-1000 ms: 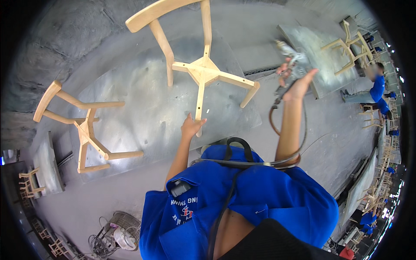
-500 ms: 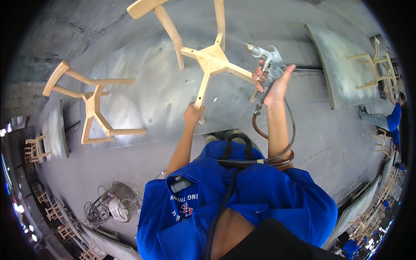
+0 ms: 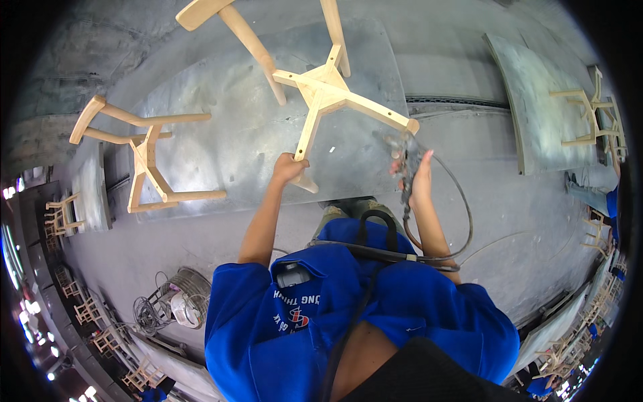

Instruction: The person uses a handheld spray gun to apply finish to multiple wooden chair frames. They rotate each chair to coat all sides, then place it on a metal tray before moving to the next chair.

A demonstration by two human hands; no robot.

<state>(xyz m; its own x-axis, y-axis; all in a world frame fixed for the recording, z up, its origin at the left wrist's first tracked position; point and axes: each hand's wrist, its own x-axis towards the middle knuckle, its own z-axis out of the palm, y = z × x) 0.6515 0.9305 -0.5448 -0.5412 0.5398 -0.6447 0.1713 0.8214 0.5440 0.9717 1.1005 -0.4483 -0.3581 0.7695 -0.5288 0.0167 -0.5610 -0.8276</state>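
A pale wooden chair frame (image 3: 326,99) with a cross-shaped brace stands over the grey work surface (image 3: 248,87) in front of me. My left hand (image 3: 291,169) is wrapped round the near end of one brace arm, by a leg. To the right, my right hand (image 3: 416,179) holds a metal spray gun (image 3: 404,155) by its handle, smeared by motion. The gun is near the brace's right end; I cannot tell whether they touch. A hose (image 3: 469,218) loops from it back to my right forearm.
A second wooden chair frame (image 3: 142,161) rests at the surface's left end. Another grey table (image 3: 539,114) with a chair frame (image 3: 583,120) is at right, near a person in blue (image 3: 611,201). A wire-cage reel with cables (image 3: 189,295) sits on the floor at left.
My right hand has brought the spray gun down toward me, and it is now blurred. The held chair frame is turned slightly, and my left hand keeps its grip.
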